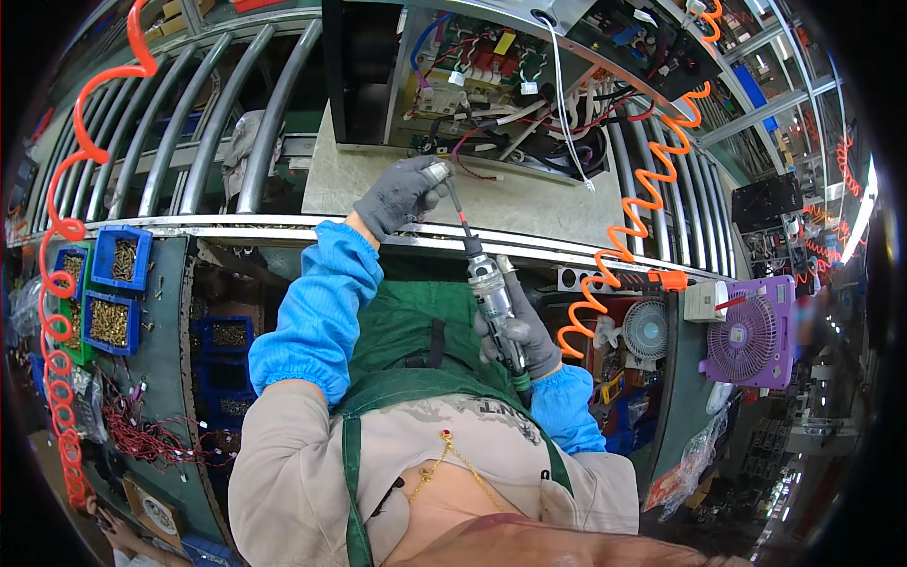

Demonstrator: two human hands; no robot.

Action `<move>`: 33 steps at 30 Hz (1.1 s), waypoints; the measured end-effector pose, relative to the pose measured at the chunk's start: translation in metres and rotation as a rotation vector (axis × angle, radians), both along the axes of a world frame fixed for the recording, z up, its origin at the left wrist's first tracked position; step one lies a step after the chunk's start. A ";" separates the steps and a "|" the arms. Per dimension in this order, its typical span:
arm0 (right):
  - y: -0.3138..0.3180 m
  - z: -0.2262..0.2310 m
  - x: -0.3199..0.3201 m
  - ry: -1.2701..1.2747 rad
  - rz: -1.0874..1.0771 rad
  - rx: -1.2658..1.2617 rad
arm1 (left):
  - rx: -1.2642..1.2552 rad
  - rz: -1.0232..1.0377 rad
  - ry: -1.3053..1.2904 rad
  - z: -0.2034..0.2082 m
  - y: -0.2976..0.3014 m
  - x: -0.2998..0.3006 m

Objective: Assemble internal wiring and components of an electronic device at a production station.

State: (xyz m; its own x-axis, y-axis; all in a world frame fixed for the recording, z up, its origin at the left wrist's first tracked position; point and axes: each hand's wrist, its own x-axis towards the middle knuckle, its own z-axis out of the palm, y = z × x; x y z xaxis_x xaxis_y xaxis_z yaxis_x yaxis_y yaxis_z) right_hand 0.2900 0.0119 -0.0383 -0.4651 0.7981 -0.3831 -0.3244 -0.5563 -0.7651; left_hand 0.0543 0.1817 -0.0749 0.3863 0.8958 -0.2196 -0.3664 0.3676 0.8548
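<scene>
My right hand [529, 331], in a grey glove, grips a silver power screwdriver [491, 298] with a long thin bit. The bit points up and away, its tip beside my left hand [397, 196]. That hand, also gloved in grey, is closed with thumb and fingertips together near the tip; what it pinches, if anything, is too small to make out. Just beyond stands an open metal equipment case [491, 156] with circuit boards, bundled wires and white connectors inside. The case rests on a pale metal plate [345, 184].
Metal rollers [203, 132] flank the plate. Orange coiled hoses hang at left [59, 326] and right [652, 184]. Blue bins [121, 257] of screws and red wires [142, 425] lie on the left bench. A purple fan [751, 333] stands at right. Another person's arm [118, 534] shows lower left.
</scene>
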 end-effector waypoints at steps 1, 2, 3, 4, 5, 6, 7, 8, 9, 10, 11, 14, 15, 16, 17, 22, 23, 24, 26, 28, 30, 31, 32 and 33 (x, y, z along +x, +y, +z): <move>-0.001 0.007 -0.004 -0.046 -0.020 -0.007 | 0.016 -0.019 0.010 0.005 0.001 0.002; 0.000 0.007 -0.004 -0.045 -0.026 -0.007 | 0.033 -0.039 0.019 0.007 0.003 0.005; 0.000 0.006 -0.003 -0.098 -0.025 0.023 | 0.032 -0.046 0.021 0.007 0.008 0.008; 0.000 0.005 -0.002 -0.152 -0.024 0.051 | 0.102 -0.057 0.093 0.007 0.013 0.010; 0.000 0.004 0.000 -0.150 -0.030 0.048 | 0.173 -0.068 0.166 0.007 0.015 0.012; 0.000 0.003 0.002 -0.096 -0.042 0.056 | 0.172 -0.074 0.167 0.008 0.015 0.016; 0.001 0.002 0.004 -0.042 -0.056 0.066 | 0.101 -0.045 0.081 0.012 0.014 0.021; 0.002 0.000 0.006 -0.040 -0.062 0.066 | 0.029 -0.016 -0.005 0.015 0.013 0.027; 0.004 -0.002 0.007 -0.057 -0.083 0.095 | 0.041 0.006 -0.041 0.015 0.012 0.032; 0.006 -0.002 0.007 -0.074 -0.102 0.125 | 0.043 0.003 -0.038 0.015 0.014 0.033; 0.007 0.002 0.009 -0.051 -0.126 0.127 | -0.021 0.139 -0.067 0.015 0.018 0.033; 0.021 0.017 0.015 -0.095 -0.239 0.247 | -0.042 0.322 -0.108 0.030 0.030 0.030; 0.034 0.020 0.019 -0.112 -0.227 0.298 | -0.003 0.383 -0.123 0.041 0.033 0.026; 0.042 0.028 0.020 -0.177 -0.264 0.316 | 0.034 0.437 -0.141 0.046 0.038 0.026; 0.053 0.037 0.017 -0.162 -0.271 0.334 | 0.106 0.463 -0.015 0.043 0.050 0.027; 0.094 0.052 0.010 -0.113 -0.291 0.378 | 0.351 0.531 0.328 0.044 0.079 0.049; 0.099 0.055 0.007 -0.139 -0.248 0.390 | 0.317 0.552 0.205 0.031 0.092 0.047; 0.103 0.058 0.003 -0.165 -0.205 0.403 | 0.283 0.572 0.082 0.017 0.104 0.043; 0.108 0.060 -0.002 -0.215 -0.225 0.395 | 0.692 0.555 0.783 -0.022 0.134 0.031; 0.113 0.051 0.003 -0.254 -0.234 0.385 | 1.093 0.456 1.480 -0.023 0.138 0.038; 0.115 0.049 0.003 -0.215 -0.230 0.373 | 1.222 0.411 2.005 0.007 0.114 0.041; 0.114 0.050 0.003 -0.174 -0.228 0.369 | 1.222 0.416 2.005 0.007 0.114 0.040; 0.114 0.048 0.003 -0.175 -0.227 0.372 | 1.211 0.419 2.006 0.007 0.113 0.040; 0.115 0.042 0.003 -0.032 -0.234 0.368 | 1.199 0.423 2.007 0.008 0.113 0.039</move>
